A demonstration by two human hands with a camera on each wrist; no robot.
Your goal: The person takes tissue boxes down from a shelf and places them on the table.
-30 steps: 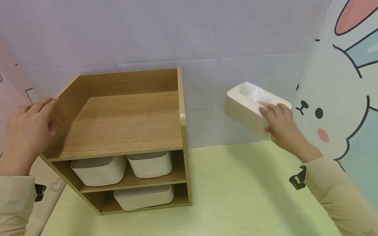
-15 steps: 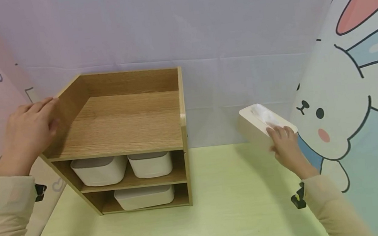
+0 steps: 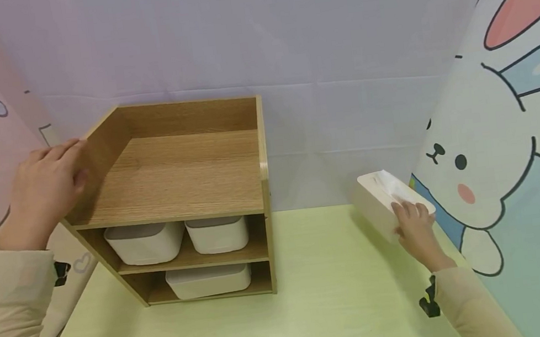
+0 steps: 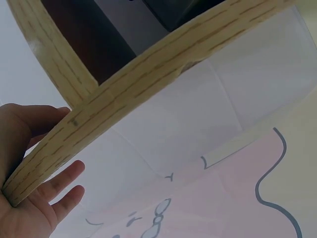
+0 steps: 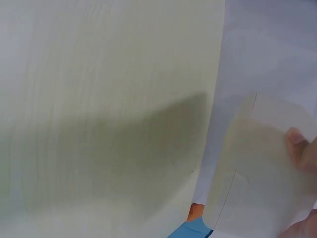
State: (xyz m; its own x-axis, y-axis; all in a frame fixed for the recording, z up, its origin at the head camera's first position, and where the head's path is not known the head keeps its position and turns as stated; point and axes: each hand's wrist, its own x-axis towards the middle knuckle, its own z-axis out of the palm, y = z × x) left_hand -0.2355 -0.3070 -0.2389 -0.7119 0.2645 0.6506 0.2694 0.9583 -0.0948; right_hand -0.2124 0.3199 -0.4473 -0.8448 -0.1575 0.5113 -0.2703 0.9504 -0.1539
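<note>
A wooden desktop shelf (image 3: 195,171) stands at the left of the table. My left hand (image 3: 44,188) grips the top edge of its left side panel; in the left wrist view the thumb lies on one side of the panel (image 4: 148,67) and fingers show on the other. My right hand (image 3: 417,232) holds a cream tissue box (image 3: 376,206) by its near end, with white tissue poking from the top slot. The box is tilted, close over the table's back right corner. In the right wrist view, the thumb (image 5: 298,148) presses the side of the box (image 5: 262,168).
Two white bins, one wider (image 3: 146,246) and one narrower (image 3: 218,236), sit on the shelf's middle level. Another white bin (image 3: 208,282) lies on the bottom level. Behind the pale green table (image 3: 325,301) hangs a plain cloth (image 3: 319,74); a rabbit-print cloth (image 3: 473,112) borders the right.
My right hand has lowered the tissue box and brought it slightly to the right, towards the table's back right corner. My left hand stays on the shelf panel.
</note>
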